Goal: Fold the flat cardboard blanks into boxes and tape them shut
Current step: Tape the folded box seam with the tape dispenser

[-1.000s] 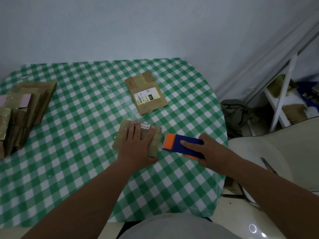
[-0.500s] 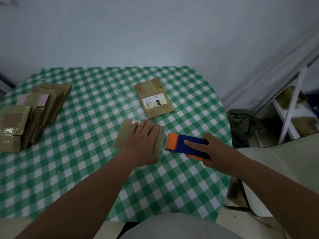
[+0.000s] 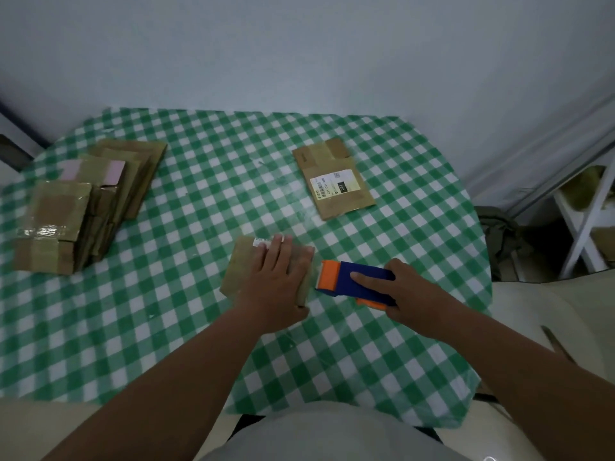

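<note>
Your left hand [image 3: 278,281] lies flat, fingers straight, pressing the small box [image 3: 266,271] onto the bench [image 3: 186,327]. Your right hand [image 3: 404,297] grips the blue and orange tape dispenser [image 3: 352,282], its orange nose just beside the box's right edge. Box's long axis runs away from you; the tape crosses leftward. A flat blank [image 3: 334,186] waits farther back.

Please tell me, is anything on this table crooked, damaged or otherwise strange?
Nothing looks damaged or spilled. The cardboard stack at the table's left is untidy, its pieces fanned out unevenly. The labelled blank lies at a slant. The left hand presses flat on a box while the right hand holds the tape dispenser beside it.
</note>
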